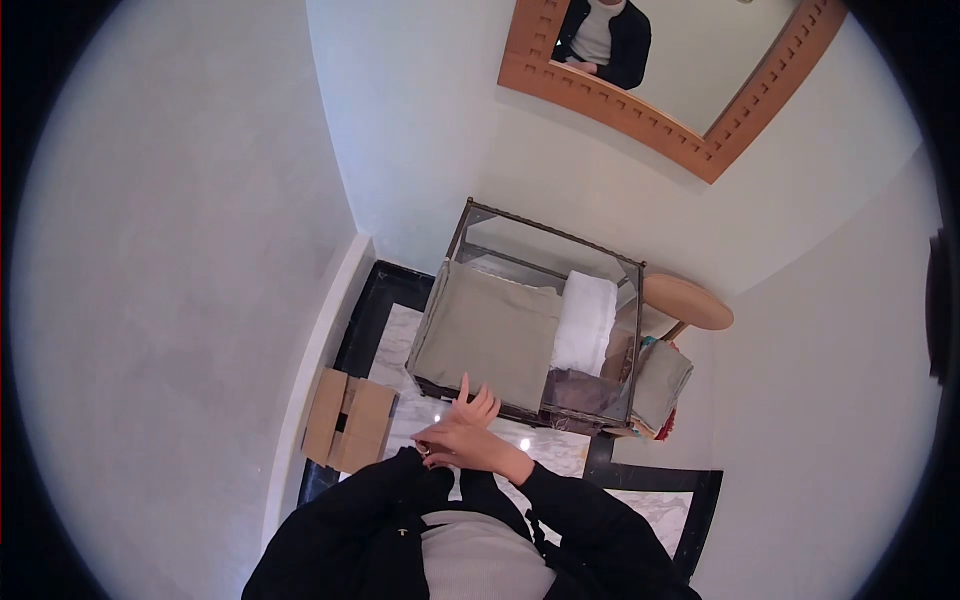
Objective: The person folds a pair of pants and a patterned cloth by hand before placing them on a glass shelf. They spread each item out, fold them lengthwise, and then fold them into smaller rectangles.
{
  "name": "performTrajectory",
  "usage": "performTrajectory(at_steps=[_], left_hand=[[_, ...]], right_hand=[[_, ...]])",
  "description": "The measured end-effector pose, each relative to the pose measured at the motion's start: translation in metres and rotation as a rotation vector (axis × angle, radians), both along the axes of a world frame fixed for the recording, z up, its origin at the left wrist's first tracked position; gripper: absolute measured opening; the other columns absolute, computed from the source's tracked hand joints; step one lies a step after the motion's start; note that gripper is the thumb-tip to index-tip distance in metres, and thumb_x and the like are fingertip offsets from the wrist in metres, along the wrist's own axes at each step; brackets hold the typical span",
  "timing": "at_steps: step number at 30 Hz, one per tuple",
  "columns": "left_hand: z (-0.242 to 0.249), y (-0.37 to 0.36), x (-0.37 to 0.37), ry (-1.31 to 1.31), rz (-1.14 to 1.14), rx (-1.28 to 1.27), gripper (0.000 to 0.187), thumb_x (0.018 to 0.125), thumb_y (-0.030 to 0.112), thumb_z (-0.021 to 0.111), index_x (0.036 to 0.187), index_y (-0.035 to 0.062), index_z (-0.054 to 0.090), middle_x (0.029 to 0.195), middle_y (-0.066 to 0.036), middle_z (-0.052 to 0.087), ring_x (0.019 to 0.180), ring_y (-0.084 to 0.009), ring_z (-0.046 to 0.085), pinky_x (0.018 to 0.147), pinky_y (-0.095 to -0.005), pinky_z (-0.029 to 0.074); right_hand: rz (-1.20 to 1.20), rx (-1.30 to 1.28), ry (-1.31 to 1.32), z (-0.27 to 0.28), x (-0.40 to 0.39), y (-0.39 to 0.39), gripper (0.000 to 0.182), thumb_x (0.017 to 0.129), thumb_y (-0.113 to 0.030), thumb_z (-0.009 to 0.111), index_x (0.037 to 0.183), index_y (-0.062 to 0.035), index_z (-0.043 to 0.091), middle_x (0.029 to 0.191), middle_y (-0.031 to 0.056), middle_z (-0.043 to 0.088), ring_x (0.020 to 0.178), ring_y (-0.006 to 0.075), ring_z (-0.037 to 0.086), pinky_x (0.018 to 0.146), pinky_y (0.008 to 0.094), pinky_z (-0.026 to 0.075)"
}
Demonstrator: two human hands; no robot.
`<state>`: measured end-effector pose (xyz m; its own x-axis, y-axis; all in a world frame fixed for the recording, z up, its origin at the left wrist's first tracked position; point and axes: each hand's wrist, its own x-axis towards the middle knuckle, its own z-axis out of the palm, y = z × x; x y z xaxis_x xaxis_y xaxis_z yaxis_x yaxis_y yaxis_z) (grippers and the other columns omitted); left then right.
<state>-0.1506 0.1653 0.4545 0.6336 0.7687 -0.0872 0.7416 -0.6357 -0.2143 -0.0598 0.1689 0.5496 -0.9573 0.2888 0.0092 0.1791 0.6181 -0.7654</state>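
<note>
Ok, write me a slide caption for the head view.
Right hand at the wrist of the left hand, before a metal-framed rack with grey-green cloth and folded white cloth.

In a room with smooth, pale walls (510, 140), on a white marble-look floor (565, 452) with grey veins, black border bands (660, 479) and small bright glints of light (525, 443). Along the left wall's foot, a white baseboard (340, 310). Ahead, below a mirror (700, 65) in a notched wooden frame (610, 107), a dark metal-framed worktop (555, 228).
</note>
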Motion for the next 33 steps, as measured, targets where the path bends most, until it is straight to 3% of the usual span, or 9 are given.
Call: performTrajectory(at_steps=[4,7,13,19,25,28,33], left_hand=[[0.017,-0.016,-0.005,-0.018,0.077,-0.052,0.052,0.092,0.029,0.046,0.137,0.0033,0.044,0.135,-0.019,0.046,0.134,-0.0318,0.037,0.102,-0.0769,0.014],[0.018,-0.022,-0.009,0.005,0.101,-0.017,0.051,0.091,0.028,0.046,0.136,0.0034,0.045,0.132,-0.019,0.048,0.13,-0.0326,0.04,0.104,-0.0748,0.015],[0.007,-0.016,-0.009,-0.096,0.084,0.103,0.046,0.089,0.027,0.05,0.128,0.0023,0.05,0.118,-0.017,0.056,0.119,-0.0313,0.049,0.104,-0.0668,0.026],[0.017,-0.023,0.004,-0.12,0.103,0.035,0.042,0.086,0.024,0.054,0.124,0.0041,0.053,0.108,-0.012,0.057,0.107,-0.0266,0.055,0.099,-0.0592,0.036],[0.002,-0.022,0.012,-0.103,0.07,0.078,0.035,0.085,0.022,0.056,0.115,0.005,0.056,0.101,-0.009,0.057,0.099,-0.0236,0.057,0.093,-0.0551,0.04],[0.001,-0.021,0.017,-0.103,0.07,0.007,0.035,0.084,0.022,0.056,0.114,0.0047,0.056,0.101,-0.009,0.057,0.099,-0.0235,0.057,0.093,-0.0533,0.041],[-0.01,-0.002,0.012,-0.31,0.081,0.081,0.045,0.087,0.023,0.054,0.127,0.0039,0.051,0.124,-0.017,0.053,0.118,-0.0304,0.051,0.104,-0.0554,0.032]], right_hand=[[0.077,-0.019,0.005,0.018,-0.001,-0.006,0.05,0.081,-0.031,0.07,0.124,-0.0084,0.058,0.112,0.0068,0.064,0.116,0.0232,0.053,0.103,0.0412,0.035],[-0.041,0.117,0.178,0.013,0.005,-0.026,0.051,0.079,-0.031,0.071,0.124,-0.0097,0.058,0.116,0.0042,0.063,0.118,0.0206,0.052,0.105,0.0401,0.033],[-0.212,0.468,0.1,0.012,0.011,-0.058,0.058,0.076,-0.028,0.071,0.13,-0.0142,0.054,0.131,-0.0012,0.055,0.124,0.0158,0.049,0.109,0.0405,0.029],[-0.201,0.512,0.091,0.015,0.026,-0.064,0.063,0.078,-0.025,0.069,0.136,-0.0143,0.047,0.137,-0.0022,0.051,0.126,0.0168,0.048,0.11,0.0409,0.028],[-0.262,0.48,0.112,0.006,0.035,-0.072,0.058,0.08,-0.023,0.068,0.134,-0.0127,0.049,0.137,-0.0007,0.051,0.128,0.0194,0.046,0.11,0.0426,0.03],[-0.276,0.487,0.09,-0.001,0.04,-0.073,0.058,0.08,-0.023,0.068,0.134,-0.0116,0.049,0.136,0.001,0.052,0.129,0.0202,0.046,0.11,0.0435,0.031],[-0.292,0.333,0.169,-0.008,0.048,-0.056,0.057,0.083,-0.022,0.069,0.134,-0.009,0.049,0.137,0.0042,0.051,0.128,0.025,0.046,0.108,0.0434,0.033]])
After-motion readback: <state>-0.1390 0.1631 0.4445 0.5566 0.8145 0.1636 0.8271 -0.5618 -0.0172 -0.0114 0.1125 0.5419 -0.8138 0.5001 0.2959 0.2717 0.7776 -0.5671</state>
